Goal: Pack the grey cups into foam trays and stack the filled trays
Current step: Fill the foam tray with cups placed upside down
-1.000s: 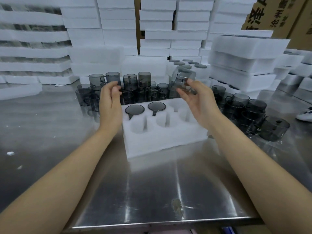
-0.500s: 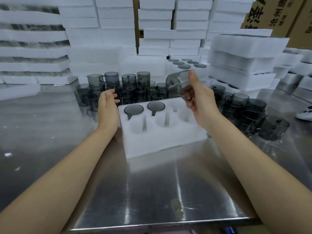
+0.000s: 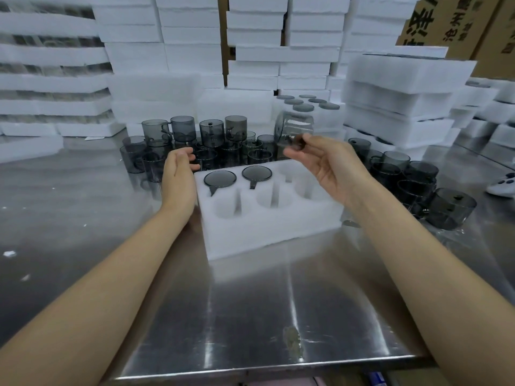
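Observation:
A white foam tray (image 3: 267, 227) with six round pockets lies in the middle of the steel table. Two grey cups (image 3: 220, 179) sit upside down in its far-left pockets; the other pockets hold nothing. My right hand (image 3: 326, 165) pinches a clear grey cup (image 3: 294, 128) by its handle, tilted above the tray's far-right corner. My left hand (image 3: 178, 174) hovers at the tray's left end, fingers loosely curled, holding nothing. A cluster of loose grey cups (image 3: 195, 140) stands behind the tray.
More grey cups (image 3: 418, 188) lie and stand to the right of the tray. Stacks of white foam trays (image 3: 398, 90) rise along the back and right. A filled tray (image 3: 312, 105) sits behind the held cup. Cardboard boxes (image 3: 451, 20) stand at top right.
My right hand turned palm-up and lowered slightly, tilting the cup over the tray's far-right corner. My left hand drew back from the cup cluster to the tray's left end.

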